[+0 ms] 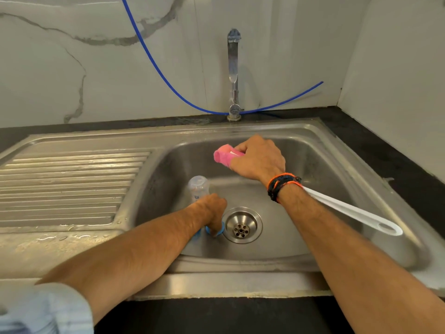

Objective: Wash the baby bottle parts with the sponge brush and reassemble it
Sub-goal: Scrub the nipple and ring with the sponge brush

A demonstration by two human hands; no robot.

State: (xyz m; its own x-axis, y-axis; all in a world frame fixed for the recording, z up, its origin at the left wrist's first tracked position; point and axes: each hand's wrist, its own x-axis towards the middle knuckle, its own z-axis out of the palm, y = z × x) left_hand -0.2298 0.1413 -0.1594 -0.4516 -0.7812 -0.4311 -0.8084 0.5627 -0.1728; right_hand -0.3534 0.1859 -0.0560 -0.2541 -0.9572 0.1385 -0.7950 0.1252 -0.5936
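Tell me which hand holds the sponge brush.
The right hand grips the sponge brush near its pink head; the left hand reaches down beside the clear bottle.

Steel sink (337,150) — tap (233,75) behind, blue hose (154,66) on marble wall.

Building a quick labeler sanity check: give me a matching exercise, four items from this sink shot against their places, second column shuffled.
Things:
1. Pink sponge head of the white-handled brush
2. Clear plastic baby bottle body
3. Blue plastic bottle ring
4. Thin blue hose

Places:
A. Against the marble wall behind the tap
B. At the left hand's fingertips, beside the drain
C. Sticking out of the right hand's grip
D. On the basin floor, just beyond the left hand

Pairs: 1-C, 2-D, 3-B, 4-A
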